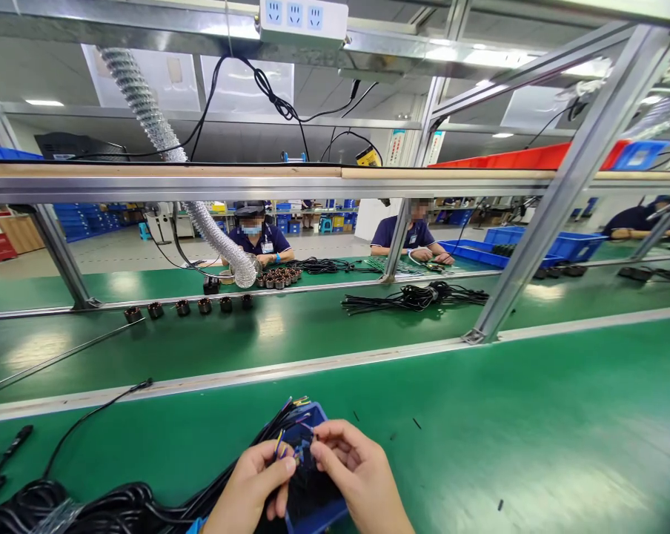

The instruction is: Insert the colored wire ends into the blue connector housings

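Note:
My left hand is closed in a pinch on the thin coloured wires at the end of a black cable. Close beside it, my right hand pinches at the same spot; what lies between its fingertips is too small to name. Both hands are over a blue bin with small dark pieces inside. More black cables run under my left forearm, their stripped coloured ends resting by the bin's far edge.
Coiled black cables lie at the left. Small black bits are scattered on the green table. Beyond a metal rail stand several copper-wound coils and a cable bundle. A slanted post rises at right. Co-workers sit opposite.

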Available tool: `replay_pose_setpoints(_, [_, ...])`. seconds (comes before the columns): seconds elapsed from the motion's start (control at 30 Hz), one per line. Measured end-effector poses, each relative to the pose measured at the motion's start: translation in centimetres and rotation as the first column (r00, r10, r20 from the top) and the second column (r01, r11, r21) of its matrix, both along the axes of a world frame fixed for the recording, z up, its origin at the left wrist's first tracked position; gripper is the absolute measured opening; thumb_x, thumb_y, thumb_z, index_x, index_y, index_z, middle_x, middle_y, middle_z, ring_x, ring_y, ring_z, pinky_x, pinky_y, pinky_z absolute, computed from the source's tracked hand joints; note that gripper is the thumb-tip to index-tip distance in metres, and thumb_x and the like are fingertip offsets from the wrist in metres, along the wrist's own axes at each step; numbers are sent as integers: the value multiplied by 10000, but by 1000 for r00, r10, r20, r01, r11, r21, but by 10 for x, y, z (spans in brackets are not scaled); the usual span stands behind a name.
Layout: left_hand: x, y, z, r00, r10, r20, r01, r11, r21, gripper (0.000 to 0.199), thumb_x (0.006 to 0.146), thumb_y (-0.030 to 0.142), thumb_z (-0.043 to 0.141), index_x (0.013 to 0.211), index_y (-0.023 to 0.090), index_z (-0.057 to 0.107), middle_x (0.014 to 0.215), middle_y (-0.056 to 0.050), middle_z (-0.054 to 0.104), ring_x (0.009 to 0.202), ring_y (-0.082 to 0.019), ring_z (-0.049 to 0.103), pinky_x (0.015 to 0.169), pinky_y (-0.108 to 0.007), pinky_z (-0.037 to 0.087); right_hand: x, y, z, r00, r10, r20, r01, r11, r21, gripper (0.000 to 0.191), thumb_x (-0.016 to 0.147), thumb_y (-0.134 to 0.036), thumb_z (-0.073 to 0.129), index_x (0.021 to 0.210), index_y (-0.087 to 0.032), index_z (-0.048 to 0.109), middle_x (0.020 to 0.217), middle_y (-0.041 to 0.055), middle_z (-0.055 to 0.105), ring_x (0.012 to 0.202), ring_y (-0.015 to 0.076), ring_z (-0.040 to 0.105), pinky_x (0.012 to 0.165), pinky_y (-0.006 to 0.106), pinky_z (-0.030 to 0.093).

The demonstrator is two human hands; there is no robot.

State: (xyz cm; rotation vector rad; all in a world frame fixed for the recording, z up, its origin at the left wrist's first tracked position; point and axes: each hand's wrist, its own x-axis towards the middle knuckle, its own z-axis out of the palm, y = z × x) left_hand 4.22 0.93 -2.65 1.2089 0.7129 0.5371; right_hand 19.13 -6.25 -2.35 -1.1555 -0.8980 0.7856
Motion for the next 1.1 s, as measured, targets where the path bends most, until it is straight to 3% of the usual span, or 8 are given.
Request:
replay_pose_setpoints(0.2, [-1,-3,2,999,-39,-24,40,998,38,457,703,611,689,689,172,562,413,64,465,373,-66,327,410,-204,213,-6,-1,0,995,-87,43,84,995,56,310,723,-451,784,790,-160,703,717,54,687,627,168,630,574,251,528])
replay_pose_setpoints(0.33, [-3,-5,4,999,-15,-50,19,997,77,518,651,666,712,732,181,548,432,78,442,397,-73,344,417,-199,232,-2,-3,4,999,-9,53,8,1000,13,312,733,-459,774,797,-161,706,719,52,694,604,159,628,570,250,531])
replay_pose_setpoints(0.47, [-4,-5,7,998,67,-14,-65,993,94,479,698,622,708,774,166,583,452,67,460,427,-76,354,440,-196,250,1,-5,9,996,82,36,-80,996,-46,341,707,-483,791,788,-163,711,666,28,678,550,141,612,556,253,538])
replay_pose_setpoints(0.53, [-4,-5,7,999,39,0,-39,994,98,460,714,601,706,775,159,596,468,60,467,433,-76,356,441,-199,253,-2,-5,9,994,106,16,-105,993,-57,367,682,-504,804,777,-162,711,661,26,677,536,142,614,547,261,547])
replay_pose_setpoints(0.67, [-3,-6,6,998,-59,-24,61,993,99,474,713,622,689,753,160,587,466,63,445,416,-76,344,420,-204,247,-6,-3,10,999,49,-23,-50,998,-32,398,663,-531,809,774,-162,708,700,40,688,548,150,623,551,270,556])
replay_pose_setpoints(0.8, [-3,-7,7,998,-24,-50,29,995,99,459,716,614,684,743,173,559,456,72,432,421,-75,331,426,-201,248,-3,-4,11,997,23,-68,-23,1000,-4,339,671,-466,828,774,-164,712,701,38,688,563,137,615,572,251,547])
replay_pose_setpoints(1.1, [-1,-9,14,998,48,-46,-40,986,160,491,645,635,726,724,179,561,554,75,414,460,-81,347,424,-205,269,3,-9,5,993,104,-55,-105,994,-15,239,747,-394,799,831,-182,724,744,31,703,595,132,630,597,236,539])
